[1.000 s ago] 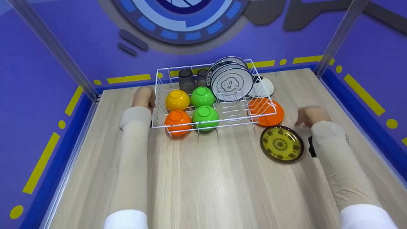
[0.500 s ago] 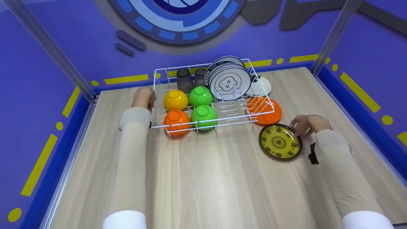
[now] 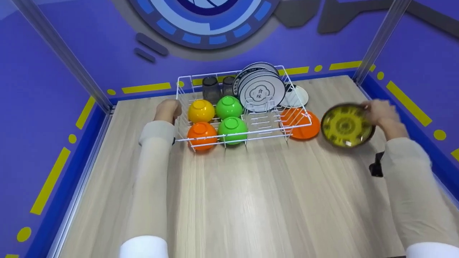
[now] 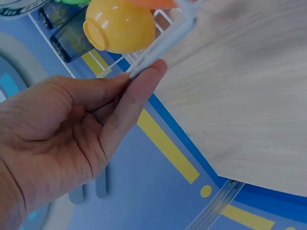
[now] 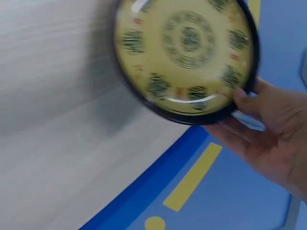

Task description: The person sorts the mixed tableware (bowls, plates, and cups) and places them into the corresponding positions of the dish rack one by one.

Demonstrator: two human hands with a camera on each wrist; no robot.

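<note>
Between thumb and fingers, my right hand point(image 3: 383, 116) pinches the rim of a yellow plate point(image 3: 346, 125) with a dark edge and dark patterns. In the right wrist view the plate point(image 5: 187, 57) is raised off the table, its face toward the camera. My left hand point(image 3: 168, 110) holds the left side of a white wire dish rack point(image 3: 263, 133). The left wrist view shows thumb and fingers pinching the rack's wire rim point(image 4: 165, 40). Upturned bowls stand in the rack: yellow point(image 3: 201, 111), orange point(image 3: 202, 135) and two green ones point(image 3: 233, 129). White plates point(image 3: 261, 93) lean upright behind.
Two dark glasses point(image 3: 211, 90) stand at the rack's back left. An orange plate point(image 3: 308, 125) lies at its right, partly under the wires, with a white plate point(image 3: 299, 96) behind. Blue walls point(image 3: 93, 46) border the wooden table point(image 3: 244, 200) at back and sides.
My right hand came down to the yellow plate, took hold of its rim and lifted it, carrying it back and to the right. My left hand stays at the rack.
</note>
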